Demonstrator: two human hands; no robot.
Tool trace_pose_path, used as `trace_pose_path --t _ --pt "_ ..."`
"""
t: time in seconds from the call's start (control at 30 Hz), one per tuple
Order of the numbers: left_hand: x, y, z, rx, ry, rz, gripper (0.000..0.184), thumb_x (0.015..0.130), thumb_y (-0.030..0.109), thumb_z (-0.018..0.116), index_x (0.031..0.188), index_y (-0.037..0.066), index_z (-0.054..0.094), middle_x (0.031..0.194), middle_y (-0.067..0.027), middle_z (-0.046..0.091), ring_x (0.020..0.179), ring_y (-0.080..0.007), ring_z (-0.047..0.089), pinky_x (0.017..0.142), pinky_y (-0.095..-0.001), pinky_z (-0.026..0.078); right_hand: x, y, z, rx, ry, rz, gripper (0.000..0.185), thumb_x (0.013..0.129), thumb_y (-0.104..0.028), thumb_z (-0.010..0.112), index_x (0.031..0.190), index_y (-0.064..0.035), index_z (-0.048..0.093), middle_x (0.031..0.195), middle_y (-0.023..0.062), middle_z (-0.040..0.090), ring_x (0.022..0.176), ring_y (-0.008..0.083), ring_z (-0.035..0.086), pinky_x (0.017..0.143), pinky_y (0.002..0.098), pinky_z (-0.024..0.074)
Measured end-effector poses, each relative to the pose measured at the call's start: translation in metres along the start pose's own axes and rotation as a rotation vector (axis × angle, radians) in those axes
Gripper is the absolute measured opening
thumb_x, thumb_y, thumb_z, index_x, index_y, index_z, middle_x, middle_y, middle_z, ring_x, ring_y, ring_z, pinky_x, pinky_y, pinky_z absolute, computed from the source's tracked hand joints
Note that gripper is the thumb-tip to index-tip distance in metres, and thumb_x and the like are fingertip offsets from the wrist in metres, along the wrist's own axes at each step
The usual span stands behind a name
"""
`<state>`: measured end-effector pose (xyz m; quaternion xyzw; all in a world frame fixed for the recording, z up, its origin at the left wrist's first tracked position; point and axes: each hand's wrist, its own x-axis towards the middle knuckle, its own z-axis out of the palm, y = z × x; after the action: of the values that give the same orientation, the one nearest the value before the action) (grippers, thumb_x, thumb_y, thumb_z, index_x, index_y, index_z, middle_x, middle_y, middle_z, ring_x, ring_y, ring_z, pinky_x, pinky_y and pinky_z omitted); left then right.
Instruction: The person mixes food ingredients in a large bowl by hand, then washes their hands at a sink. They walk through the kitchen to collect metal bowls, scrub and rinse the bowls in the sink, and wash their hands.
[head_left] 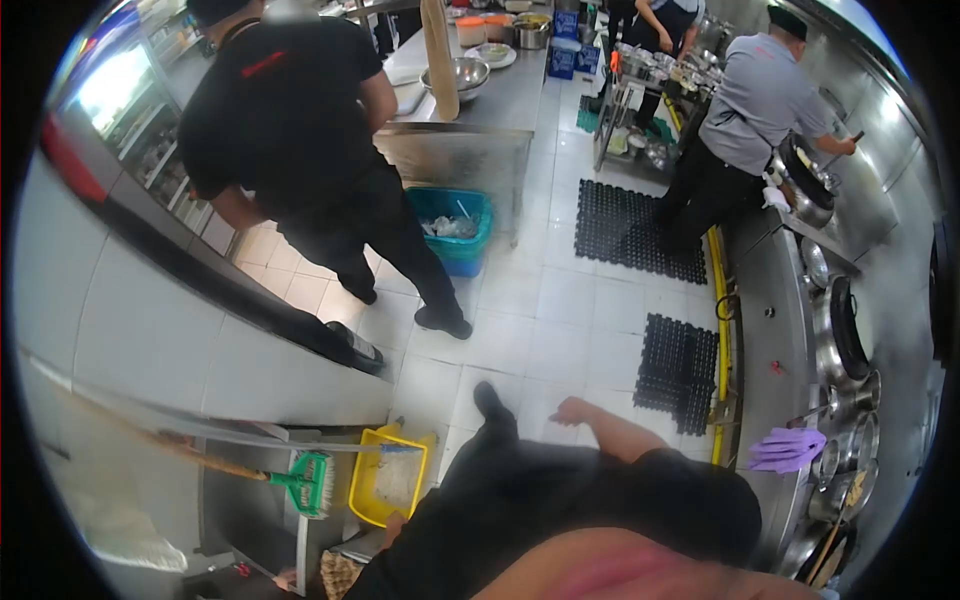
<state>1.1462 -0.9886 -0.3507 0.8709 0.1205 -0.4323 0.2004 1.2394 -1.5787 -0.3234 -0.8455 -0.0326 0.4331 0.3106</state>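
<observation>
My right hand (pixel 575 411) hangs over the white tiled floor in front of my dark clothing. Its fingers look loosely curled, with nothing visible in them. Low at the left, part of my left hand (pixel 393 527) shows beside my dark trousers, close to the rim of a yellow bucket (pixel 424 482). Its fingers are mostly hidden, and I cannot tell whether it touches the bucket. Left of that bucket hangs a green brush head (pixel 312 484) on a wooden handle. One dark shoe (pixel 490 400) of mine points forward along the floor.
A person in black (pixel 290 110) stands ahead at left, beside a blue bin (pixel 483 215) and a steel counter (pixel 490 128). At right, a person in grey (pixel 765 90) works at a wok. Black floor mats (pixel 640 230), a yellow pipe (pixel 718 300) and purple gloves (pixel 788 450) line that side.
</observation>
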Motion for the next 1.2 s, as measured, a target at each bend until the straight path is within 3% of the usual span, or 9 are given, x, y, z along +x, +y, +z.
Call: trace_pose_path --t 0.13,0.33,0.43,0.6,0.73,0.87,0.97,1.1,1.2 --pt "0.114 0.09 -0.085 0.03 -0.003 0.122 0.033 0.09 0.034 0.052 0.086 0.004 0.064 0.076 -0.0075 0.061 0.067 -0.0208 0.056 0.064 -0.0396 0.047 -0.018 -0.009 -0.09 0.515 0.16 0.528 0.035 0.081 -0.036 0.066 0.094 -0.0034 0.068 0.083 0.006 0.068 0.063 0.0196 0.065 0.059 0.0335 0.0548" --pt "0.253 0.44 -0.329 -0.623 0.066 0.493 0.043 0.089 0.039 0.056 0.107 0.0 0.059 0.076 -0.0114 0.062 0.074 -0.0232 0.059 0.069 -0.0383 0.046 -0.003 0.03 -0.183 1.124 0.93 0.397 0.016 0.084 -0.011 0.058 0.094 -0.0011 0.065 0.073 0.0093 0.067 0.065 0.0147 0.064 0.054 0.0273 0.0502" --pt "0.256 0.645 -0.468 -0.501 0.423 1.115 0.051 0.083 0.036 0.064 0.119 0.001 0.054 0.102 -0.0152 0.062 0.093 -0.0252 0.059 0.082 -0.0354 0.047 0.019 0.006 -0.221 1.045 1.004 0.308 0.018 0.087 -0.006 0.053 0.098 0.0016 0.065 0.078 0.0123 0.069 0.065 0.0154 0.065 0.053 0.0252 0.0484" --pt "0.201 0.857 -0.627 -0.558 0.917 1.295 0.074 0.077 0.035 0.071 0.133 -0.003 0.04 0.122 -0.0234 0.054 0.115 -0.0273 0.053 0.095 -0.0361 0.043 0.103 -0.063 -0.351 1.085 1.071 0.261 0.026 0.09 -0.019 0.059 0.103 0.0024 0.064 0.082 0.0098 0.068 0.069 0.0147 0.065 0.06 0.0264 0.0495" --pt "0.278 0.918 -0.654 -0.4 0.311 1.252 0.03 0.076 0.021 0.067 0.102 0.007 0.063 0.095 -0.014 0.067 0.091 -0.0279 0.064 0.081 -0.0382 0.051 0.188 -0.133 -0.522 0.965 1.157 -0.205 0.051 0.086 -0.012 0.063 0.133 -0.002 0.046 0.109 0.008 0.059 0.094 0.0136 0.056 0.079 0.0258 0.0463" --pt "0.301 0.835 -0.641 0.408 0.247 1.225 0.019 0.078 0.022 0.054 0.085 0.009 0.065 0.08 -0.0145 0.065 0.076 -0.0335 0.062 0.069 -0.0462 0.049 0.243 -0.299 -0.709 0.771 1.203 -0.844 0.066 0.08 -0.004 0.058 0.14 -0.0002 0.031 0.133 0.0159 0.044 0.119 0.0258 0.045 0.099 0.0359 0.0365" --pt "0.392 0.716 -0.634 0.319 -0.146 1.328 0.021 0.083 0.021 0.051 0.088 0.006 0.065 0.087 -0.017 0.064 0.083 -0.034 0.061 0.074 -0.0458 0.047 0.31 -0.376 -0.792 0.676 1.249 -0.545 0.05 0.082 -0.005 0.055 0.129 0.0047 0.043 0.125 0.0157 0.051 0.111 0.0258 0.051 0.096 0.0367 0.0401" --pt "0.51 0.477 -0.667 0.105 0.13 0.508 0.028 0.082 0.025 0.051 0.082 0.001 0.066 0.084 -0.0215 0.065 0.082 -0.039 0.061 0.074 -0.0486 0.048 0.444 -0.437 -0.817 1.004 1.514 -0.798 0.042 0.086 -0.014 0.055 0.123 0.0057 0.051 0.121 0.0206 0.057 0.108 0.0285 0.056 0.092 0.0393 0.0451" --pt "0.61 0.26 -0.662 -0.046 0.696 0.389 0.027 0.075 0.024 0.055 0.074 -0.001 0.063 0.081 -0.0223 0.064 0.079 -0.0385 0.062 0.071 -0.0467 0.049 0.457 -0.492 -0.837 -0.237 2.02 -0.209 0.029 0.088 -0.017 0.056 0.107 0.0042 0.06 0.105 0.0174 0.064 0.097 0.0293 0.062 0.084 0.0395 0.0499"
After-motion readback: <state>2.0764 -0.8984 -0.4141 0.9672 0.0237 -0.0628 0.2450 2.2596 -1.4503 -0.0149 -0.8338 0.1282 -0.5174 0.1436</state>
